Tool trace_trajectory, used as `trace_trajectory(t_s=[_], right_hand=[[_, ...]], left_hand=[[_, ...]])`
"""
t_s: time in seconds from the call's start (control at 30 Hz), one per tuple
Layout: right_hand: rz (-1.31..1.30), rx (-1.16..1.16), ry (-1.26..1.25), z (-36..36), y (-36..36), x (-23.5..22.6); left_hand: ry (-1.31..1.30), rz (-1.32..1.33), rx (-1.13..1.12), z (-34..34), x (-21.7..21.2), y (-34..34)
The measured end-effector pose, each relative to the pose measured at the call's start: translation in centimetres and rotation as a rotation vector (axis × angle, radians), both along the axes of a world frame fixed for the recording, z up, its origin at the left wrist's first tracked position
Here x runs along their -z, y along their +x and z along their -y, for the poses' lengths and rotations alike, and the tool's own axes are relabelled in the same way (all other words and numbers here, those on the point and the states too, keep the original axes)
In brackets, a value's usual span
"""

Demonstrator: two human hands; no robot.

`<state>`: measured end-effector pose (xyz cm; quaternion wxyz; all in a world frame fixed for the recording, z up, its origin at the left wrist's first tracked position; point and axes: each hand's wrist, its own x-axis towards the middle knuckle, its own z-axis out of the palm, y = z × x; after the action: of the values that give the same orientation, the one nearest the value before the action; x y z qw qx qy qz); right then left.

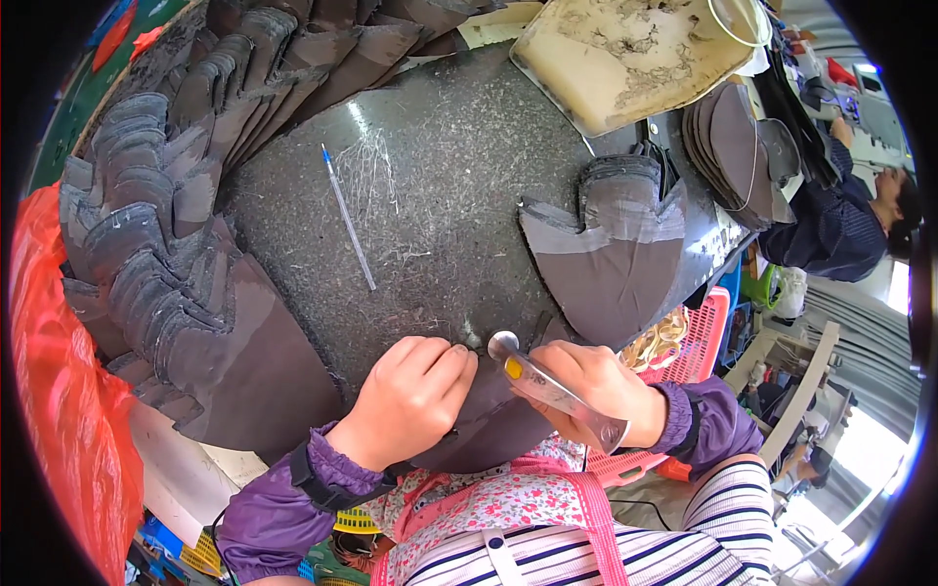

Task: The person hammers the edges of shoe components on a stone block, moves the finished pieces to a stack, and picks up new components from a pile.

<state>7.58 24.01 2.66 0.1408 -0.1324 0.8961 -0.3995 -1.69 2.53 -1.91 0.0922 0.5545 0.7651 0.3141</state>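
Note:
A dark brown-grey shoe-upper piece lies at the near edge of the table, partly on my lap side. My left hand has its fingers bent and pressed together at the piece's far left edge; its fingertips are partly hidden. My right hand is closed around a metal hammer with a round face, a flared end and a yellow spot on its head. The handle is hidden by the hand. The round face hangs just right of my left fingertips. Beyond my right hand rests a stack of similar pieces.
Many overlapping dark pieces line the table's left and far side. A blue-tipped clear pen lies on the dark tabletop. A stained cream tray stands at the far right. Beside the table are a pink basket and another person.

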Motion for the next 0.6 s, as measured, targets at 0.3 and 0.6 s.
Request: trace_trajectory(t_s=[0.3, 0.6], right_hand=[[0.152, -0.102, 0.074, 0.1, -0.4, -0.1], [0.106, -0.141, 0.082, 0.0, -0.7, 0.0]], left_hand=[[-0.003, 0.15, -0.257, 0.4, 0.0, 1.7], [0.051, 0.019, -0.212, 0.6, 0.3, 2.8]])
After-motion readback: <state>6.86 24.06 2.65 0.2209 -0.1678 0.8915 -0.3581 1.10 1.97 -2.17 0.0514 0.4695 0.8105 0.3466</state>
